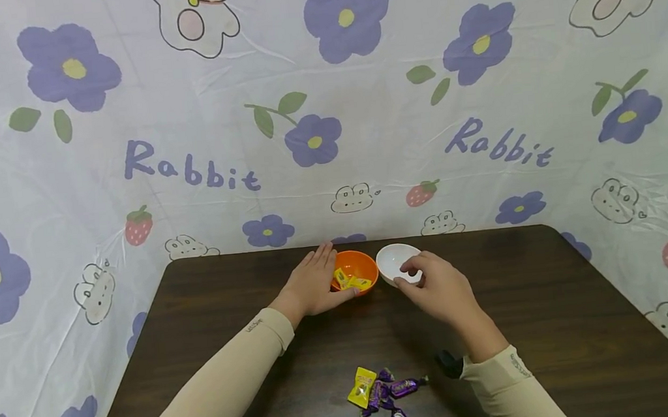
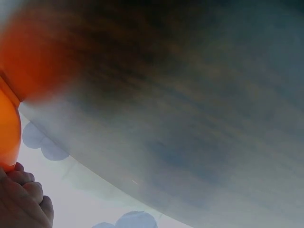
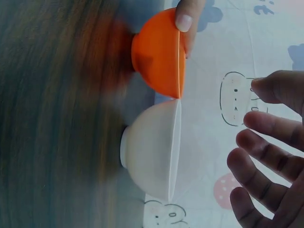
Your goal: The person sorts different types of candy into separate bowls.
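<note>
My left hand (image 1: 312,287) rests against the left side of an orange bowl (image 1: 366,258), its fingers lying straight along the bowl and its thumb at the near rim. Inside that bowl lie yellow-wrapped candies (image 1: 359,283). A white bowl (image 1: 389,254) stands right beside it, the two rims meeting in the right wrist view. Over the white bowl's near right side hovers my right hand (image 1: 443,289), fingers apart and loosely bent. Nothing shows between those fingers (image 3: 256,178) in the right wrist view.
Nearer on the dark wooden table (image 1: 542,310) lies a small pile: one yellow-wrapped candy (image 1: 362,387) and several purple-wrapped candies (image 1: 405,387). A patterned cloth (image 1: 377,159) with flowers and rabbits hangs behind the table and along its sides.
</note>
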The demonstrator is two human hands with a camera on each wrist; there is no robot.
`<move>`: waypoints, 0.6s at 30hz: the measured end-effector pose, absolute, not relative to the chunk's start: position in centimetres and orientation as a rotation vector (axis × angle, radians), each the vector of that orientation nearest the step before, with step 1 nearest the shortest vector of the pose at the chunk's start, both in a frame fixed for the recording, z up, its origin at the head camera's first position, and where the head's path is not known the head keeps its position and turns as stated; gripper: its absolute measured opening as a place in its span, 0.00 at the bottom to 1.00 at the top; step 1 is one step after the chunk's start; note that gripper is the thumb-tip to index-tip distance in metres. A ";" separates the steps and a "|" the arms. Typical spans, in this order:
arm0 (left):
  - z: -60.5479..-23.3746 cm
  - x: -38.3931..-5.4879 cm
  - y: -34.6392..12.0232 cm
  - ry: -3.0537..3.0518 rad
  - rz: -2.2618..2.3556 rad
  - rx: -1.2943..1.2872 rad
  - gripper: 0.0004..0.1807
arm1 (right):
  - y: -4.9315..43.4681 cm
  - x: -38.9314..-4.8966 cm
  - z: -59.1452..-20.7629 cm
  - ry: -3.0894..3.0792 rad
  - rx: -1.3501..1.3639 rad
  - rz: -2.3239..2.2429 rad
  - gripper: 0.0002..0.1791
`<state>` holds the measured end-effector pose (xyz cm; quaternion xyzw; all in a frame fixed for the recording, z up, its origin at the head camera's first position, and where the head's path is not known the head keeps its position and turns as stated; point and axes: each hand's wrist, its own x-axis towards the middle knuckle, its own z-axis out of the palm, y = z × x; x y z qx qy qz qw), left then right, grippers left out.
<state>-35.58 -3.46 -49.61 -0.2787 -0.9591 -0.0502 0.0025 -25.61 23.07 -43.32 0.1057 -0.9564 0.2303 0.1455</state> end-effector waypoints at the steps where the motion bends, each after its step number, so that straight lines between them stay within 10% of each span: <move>1: -49.6 -35.6 -3.5 -3.006 -0.148 -0.875 0.60 | 23.2 -25.5 -43.3 -2.753 0.318 0.672 0.15; 18: -50.4 -36.1 -3.5 -3.005 -0.163 -0.852 0.61 | 24.1 -23.4 -44.2 -2.842 0.725 0.923 0.10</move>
